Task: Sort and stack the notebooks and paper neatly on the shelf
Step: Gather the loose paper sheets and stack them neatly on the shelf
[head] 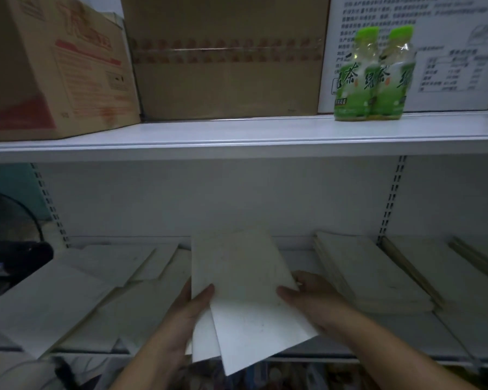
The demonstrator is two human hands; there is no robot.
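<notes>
Dim white lower shelf (302, 258). We hold a fanned sheaf of papers (243, 280) tilted above its middle. Our left hand (193, 313) and right hand (313, 302) each pinch a side edge, thumbs on top. Step, we judge: squaring the sheaf. Next calls for aligned edges, then laying it on the neat stack (372, 277) at right; loose sheets (96, 291) lie at left
</notes>
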